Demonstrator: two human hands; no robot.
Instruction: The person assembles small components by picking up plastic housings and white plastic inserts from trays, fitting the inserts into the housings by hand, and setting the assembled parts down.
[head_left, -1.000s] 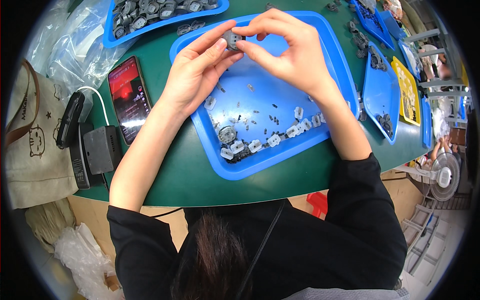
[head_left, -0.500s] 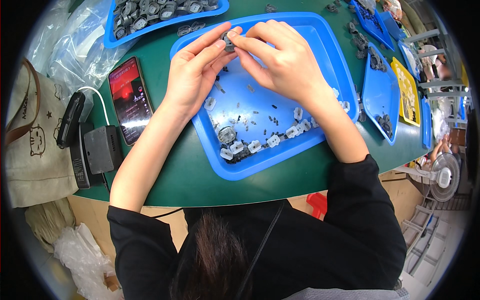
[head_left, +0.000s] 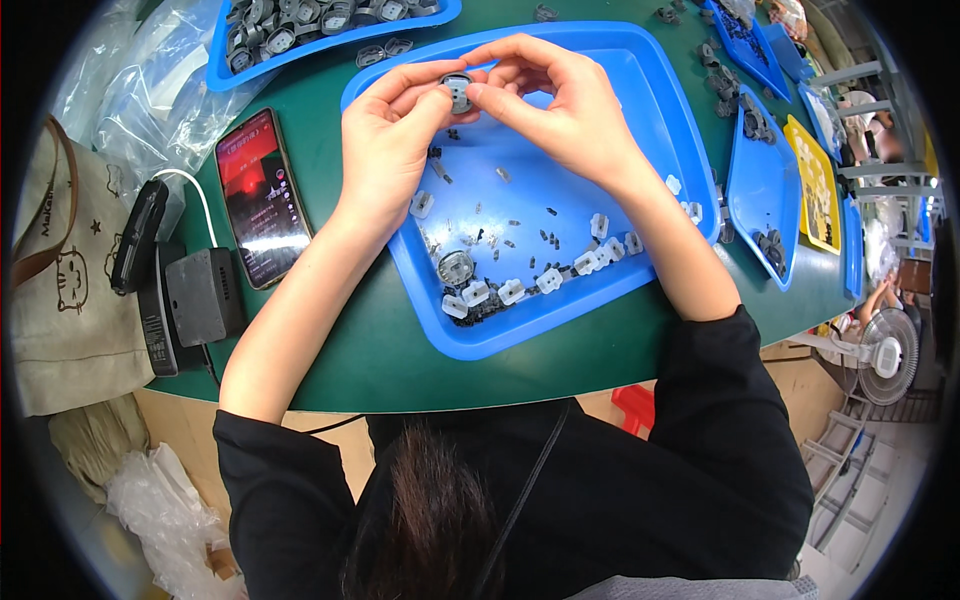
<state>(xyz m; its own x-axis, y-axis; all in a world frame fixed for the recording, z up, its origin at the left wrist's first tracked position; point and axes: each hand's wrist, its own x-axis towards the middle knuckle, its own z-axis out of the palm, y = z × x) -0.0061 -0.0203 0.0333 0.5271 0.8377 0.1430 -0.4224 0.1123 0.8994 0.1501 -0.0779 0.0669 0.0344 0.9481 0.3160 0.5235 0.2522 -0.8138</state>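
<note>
"Where's the grey part (head_left: 457, 92) right now?"

"Held up over the far left portion of the big blue tray (head_left: 520, 185)."

"And each grip?"

"The left grip (head_left: 392, 135) is pinched on it from the left, with the thumb against its near face. The right grip (head_left: 565, 105) is closed on it too, thumb and fingertips at its right side."

"What's lying inside the big blue tray?"

"White pieces (head_left: 549, 280) strung along its near side, and a round grey piece (head_left: 456, 267) toward its near left corner. Small dark bits (head_left: 485, 312) are heaped in that corner, with others scattered across its floor."

"And around it?"

"Left of it, a phone (head_left: 262, 198) with a lit screen lies on the green table (head_left: 350, 350). Beyond its far left corner, a second blue tray (head_left: 300, 48) is piled with grey rounded pieces (head_left: 305, 14). To its right sits a narrow blue tray (head_left: 760, 190), then a yellow tray (head_left: 813, 170) farther out."
</note>
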